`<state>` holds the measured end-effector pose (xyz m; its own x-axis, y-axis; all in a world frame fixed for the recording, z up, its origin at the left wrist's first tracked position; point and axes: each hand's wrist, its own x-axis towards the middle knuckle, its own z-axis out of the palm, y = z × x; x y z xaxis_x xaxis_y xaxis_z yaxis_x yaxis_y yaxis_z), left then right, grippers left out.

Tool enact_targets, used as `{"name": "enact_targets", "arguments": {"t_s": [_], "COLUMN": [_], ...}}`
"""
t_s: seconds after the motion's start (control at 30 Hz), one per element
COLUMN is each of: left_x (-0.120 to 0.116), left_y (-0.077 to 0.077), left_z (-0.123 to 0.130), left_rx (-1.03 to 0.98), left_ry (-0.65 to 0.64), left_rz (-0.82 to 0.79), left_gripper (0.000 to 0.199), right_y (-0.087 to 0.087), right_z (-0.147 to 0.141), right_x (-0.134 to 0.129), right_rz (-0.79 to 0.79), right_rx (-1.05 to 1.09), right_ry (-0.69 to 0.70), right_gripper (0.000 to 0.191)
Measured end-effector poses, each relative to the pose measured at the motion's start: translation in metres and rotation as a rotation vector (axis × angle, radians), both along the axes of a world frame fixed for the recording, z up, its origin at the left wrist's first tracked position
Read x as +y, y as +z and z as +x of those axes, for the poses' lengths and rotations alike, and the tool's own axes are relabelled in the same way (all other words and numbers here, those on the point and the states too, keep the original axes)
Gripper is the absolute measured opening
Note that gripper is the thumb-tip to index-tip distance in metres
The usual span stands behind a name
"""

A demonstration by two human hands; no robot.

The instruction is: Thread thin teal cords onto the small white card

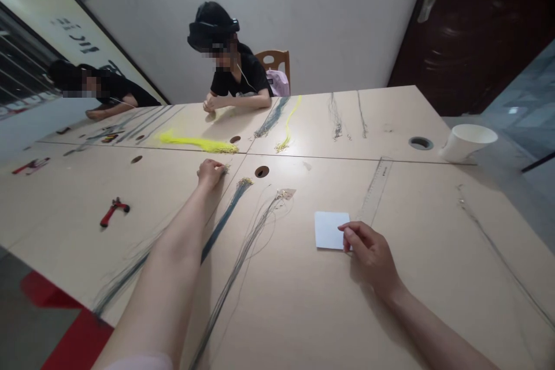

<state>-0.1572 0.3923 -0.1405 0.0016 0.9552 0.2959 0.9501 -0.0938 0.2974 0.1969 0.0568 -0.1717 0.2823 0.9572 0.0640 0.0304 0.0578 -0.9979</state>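
My left hand (211, 173) reaches across the table with its fingers pinched at the tipped end of a bundle of dark cords; my forearm covers much of that bundle. Beside it lies a blue-grey cord bundle (225, 218) with gold-coloured tips. A looser bundle of thin grey cords (249, 243) runs to the right of that, its end on a small brown scrap (288, 193). My right hand (370, 254) is at the right edge of a white square pad (330, 230), fingers curled and thumb against the index finger. Whatever is in that pinch is too small to make out.
A clear ruler (376, 188) lies beyond my right hand, and a white paper cup (468, 142) stands far right. Red-handled pliers (114, 211) lie left. Yellow cords (197, 142) and a co-worker (236, 63) are across the table. Cable holes (262, 171) open in the tabletop.
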Motion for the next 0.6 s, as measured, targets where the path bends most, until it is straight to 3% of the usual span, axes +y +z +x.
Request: {"name": "enact_targets", "arguments": {"t_s": [0.2,0.4,0.5,0.6], "left_x": [-0.005,-0.03,-0.055,-0.085], "left_y": [0.009,0.039,0.059,0.079], "left_z": [-0.002,-0.008,-0.012,-0.013], "left_rx": [0.026,0.017,0.004,-0.021], "left_ry": [0.001,0.004,-0.011,-0.052], "left_rz": [0.02,0.095,0.137,0.198], "left_gripper": [0.018,0.022,0.024,0.024], "right_y": [-0.001,-0.001,0.018,0.05], "right_z": [0.0,-0.003,-0.009,-0.014], "right_x": [-0.002,-0.004,-0.014,-0.041], "right_rz": [0.023,0.152,0.307,0.446], "right_rx": [-0.025,-0.191,-0.263,-0.234], "right_ry": [-0.005,-0.038,-0.056,-0.047], "right_gripper": [0.019,0.015,0.012,0.014]}}
